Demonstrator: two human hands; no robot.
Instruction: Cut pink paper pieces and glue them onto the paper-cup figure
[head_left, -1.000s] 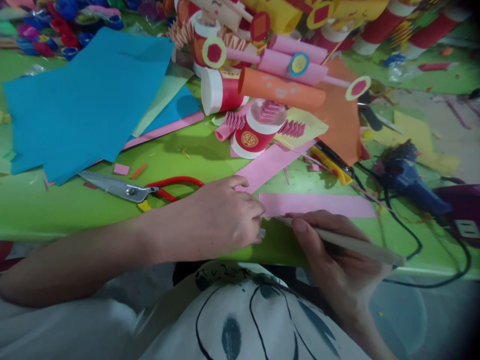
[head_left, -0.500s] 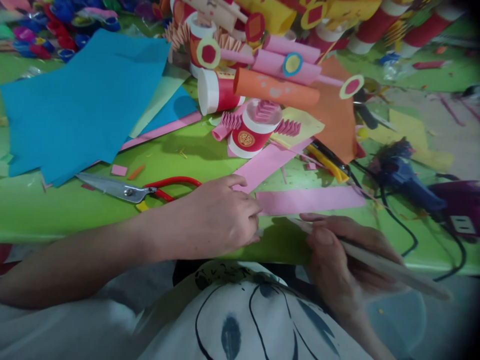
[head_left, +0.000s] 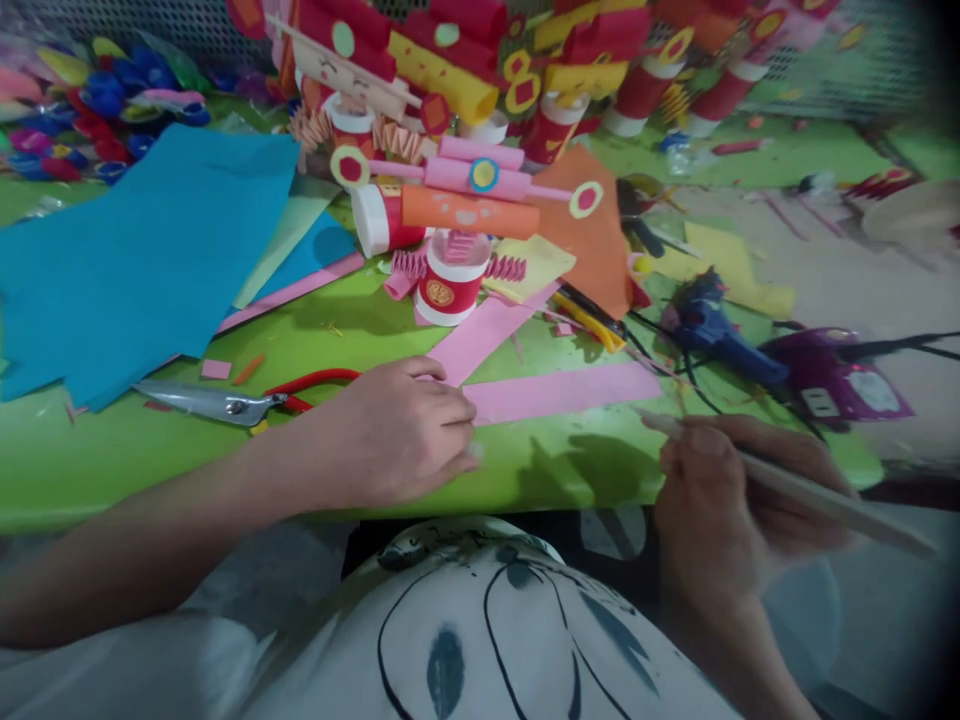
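Observation:
My left hand [head_left: 401, 430] lies palm down near the table's front edge, fingers slightly bent and apart. Its fingertips rest at the left end of a pink paper strip [head_left: 562, 392]. A second pink strip [head_left: 487, 335] slants away from the same spot. My right hand [head_left: 727, 495] is closed around a pale pencil [head_left: 825, 500], held like a pen. The pencil's tip points left, just in front of the first strip's right end. Red-handled scissors [head_left: 232, 405] lie beside my left wrist, blades to the left.
Large blue paper sheets [head_left: 142, 260] cover the left. Behind the strips stands a red-and-white paper-cup figure [head_left: 450, 285] with an orange paper roll [head_left: 469, 210]. A yellow-black utility knife [head_left: 589, 315], a blue glue gun [head_left: 724, 330] and a purple power block [head_left: 847, 375] sit to the right.
The view has shifted, showing more of the table's back and right. My right hand with the pencil has moved right, away from the strip; my left hand stays at the strip's left end.

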